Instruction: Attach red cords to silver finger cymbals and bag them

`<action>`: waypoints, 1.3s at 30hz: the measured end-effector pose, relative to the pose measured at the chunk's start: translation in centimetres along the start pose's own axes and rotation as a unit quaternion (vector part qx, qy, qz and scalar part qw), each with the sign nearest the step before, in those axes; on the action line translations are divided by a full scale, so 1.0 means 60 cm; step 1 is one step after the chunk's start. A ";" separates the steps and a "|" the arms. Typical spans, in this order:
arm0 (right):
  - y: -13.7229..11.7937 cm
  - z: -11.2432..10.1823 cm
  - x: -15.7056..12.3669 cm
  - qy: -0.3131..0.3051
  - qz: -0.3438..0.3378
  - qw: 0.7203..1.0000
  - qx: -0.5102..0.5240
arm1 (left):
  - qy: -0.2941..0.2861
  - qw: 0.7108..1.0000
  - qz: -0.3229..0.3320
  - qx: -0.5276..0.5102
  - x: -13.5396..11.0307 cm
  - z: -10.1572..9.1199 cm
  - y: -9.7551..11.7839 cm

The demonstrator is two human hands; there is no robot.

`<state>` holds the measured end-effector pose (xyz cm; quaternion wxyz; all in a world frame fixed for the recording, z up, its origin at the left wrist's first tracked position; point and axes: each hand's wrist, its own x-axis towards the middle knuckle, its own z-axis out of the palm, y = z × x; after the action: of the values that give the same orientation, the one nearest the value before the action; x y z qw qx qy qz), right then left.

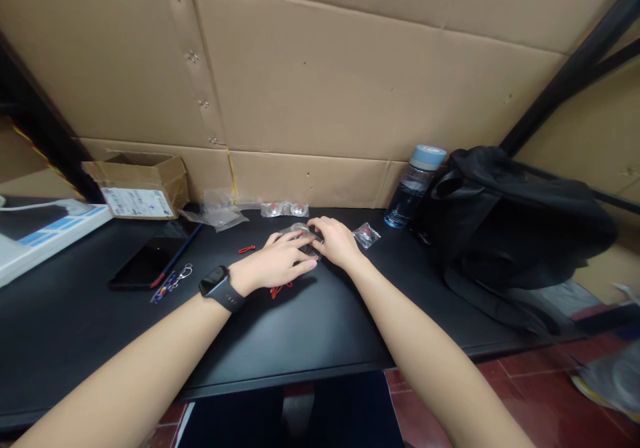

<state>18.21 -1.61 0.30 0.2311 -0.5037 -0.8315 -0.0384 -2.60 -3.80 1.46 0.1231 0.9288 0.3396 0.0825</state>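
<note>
Both my hands meet over a small clear plastic bag (303,229) lying on the black table (310,328). My left hand (275,265), with a black watch on its wrist, lies flat with fingers stretched onto the bag. My right hand (336,240) curls its fingers onto the bag's far edge. A small red piece (247,249) lies left of my hands and another red piece (280,291) pokes out under my left hand. Another small bag (367,235) with red contents lies just right of my right hand. Two more small bags (285,209) lie by the wall.
A blue water bottle (414,188) and a black backpack (505,228) stand to the right. To the left are a cardboard box (143,185), empty clear bags (217,213), a black phone (143,265), a pen (176,256), a keyring (173,281) and a white-and-blue box (45,231). Cardboard lines the wall.
</note>
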 end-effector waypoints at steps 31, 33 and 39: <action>0.040 -0.004 -0.001 0.016 0.032 0.971 0.236 | 0.272 0.960 -0.052 -0.040 0.027 -0.004 -0.062; 0.041 -0.005 0.000 0.015 0.017 0.969 0.245 | 0.278 0.958 -0.041 -0.063 0.026 -0.006 -0.059; 0.036 -0.016 0.004 0.056 0.004 0.972 0.228 | 0.300 0.947 -0.047 -0.103 0.024 -0.010 -0.049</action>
<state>20.29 -0.65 0.92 0.3867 -0.4383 -0.8017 0.1251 -3.41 -0.58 1.28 0.1144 0.8261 0.3940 0.3863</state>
